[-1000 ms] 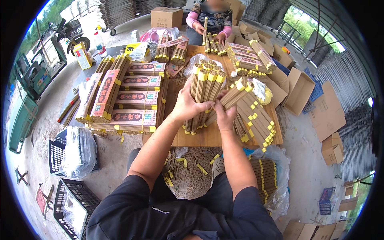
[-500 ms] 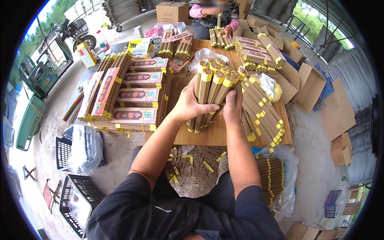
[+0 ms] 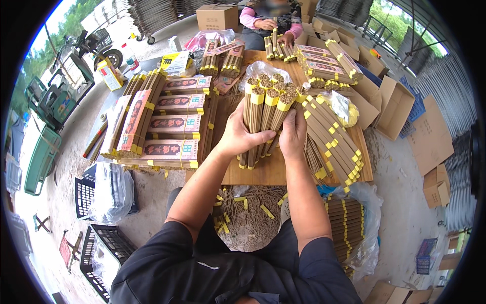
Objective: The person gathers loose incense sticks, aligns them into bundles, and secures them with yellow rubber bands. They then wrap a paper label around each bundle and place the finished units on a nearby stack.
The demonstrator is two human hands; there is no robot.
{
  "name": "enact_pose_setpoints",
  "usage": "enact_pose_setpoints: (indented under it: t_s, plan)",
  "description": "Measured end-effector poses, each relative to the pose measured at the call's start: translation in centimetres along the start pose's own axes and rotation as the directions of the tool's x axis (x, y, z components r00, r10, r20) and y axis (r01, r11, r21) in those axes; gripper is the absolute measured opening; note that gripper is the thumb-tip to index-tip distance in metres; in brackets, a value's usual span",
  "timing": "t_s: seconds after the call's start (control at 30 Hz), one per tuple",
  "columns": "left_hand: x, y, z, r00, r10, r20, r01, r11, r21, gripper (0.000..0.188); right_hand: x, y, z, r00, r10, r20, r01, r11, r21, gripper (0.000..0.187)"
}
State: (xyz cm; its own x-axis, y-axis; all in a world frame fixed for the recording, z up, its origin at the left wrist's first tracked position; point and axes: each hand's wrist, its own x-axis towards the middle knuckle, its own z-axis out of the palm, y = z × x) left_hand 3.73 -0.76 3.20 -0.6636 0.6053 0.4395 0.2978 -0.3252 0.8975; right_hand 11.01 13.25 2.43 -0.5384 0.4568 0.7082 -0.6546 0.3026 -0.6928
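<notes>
Several bundles of brown incense sticks [image 3: 256, 110], bound with yellow paper bands, stand close together upright above the wooden table [image 3: 253, 176]. My left hand [image 3: 240, 134] wraps their left side, thumb across the front. From the right, my right hand [image 3: 293, 135] presses against the same cluster; its fingers are partly hidden behind. Beside it on the right lies a slanting pile of more yellow-banded bundles [image 3: 331, 137]. To the left are stacked packs with pink printed labels [image 3: 172, 123], some lying across and some leaning lengthwise.
Across the table a co-worker's hand [image 3: 265, 24] holds an upright bundle. Labelled packs [image 3: 319, 63] lie at the far right, with open cardboard boxes [image 3: 395, 106] beyond. Black crates [image 3: 104, 253] stand on the floor at left. Bagged bundles [image 3: 345, 228] sit beside my right leg.
The held cluster has shifted slightly left and its tops sit more evenly; both hands keep their hold. The co-worker's raised hand has come down onto the upright bundle.
</notes>
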Motion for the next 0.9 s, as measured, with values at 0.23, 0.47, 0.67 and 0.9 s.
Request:
enact_pose_setpoints:
  t_s: [0.23,0.47,0.67,0.9]
  plan:
    - [0.1,0.2,0.2,1.000,0.010,0.005,-0.010,1.000,-0.011,0.090,-0.1,-0.7,0.1,0.998,0.028,0.059,-0.037,0.986,0.160,0.059]
    - [0.2,0.2,0.5,1.000,-0.010,-0.002,0.010,1.000,0.005,0.090,-0.3,-0.5,-0.1,0.990,0.139,0.029,-0.142,0.964,0.224,0.061]
    - [0.1,0.3,0.4,1.000,0.025,-0.001,-0.025,0.999,0.022,0.091,-0.2,-0.3,0.1,0.988,0.150,0.041,-0.156,0.958,0.243,0.061]
    - [0.3,0.1,0.3,0.997,0.077,0.001,-0.076,0.993,0.094,0.093,-0.2,0.4,0.0,0.990,0.137,0.013,-0.137,0.966,0.219,0.065]
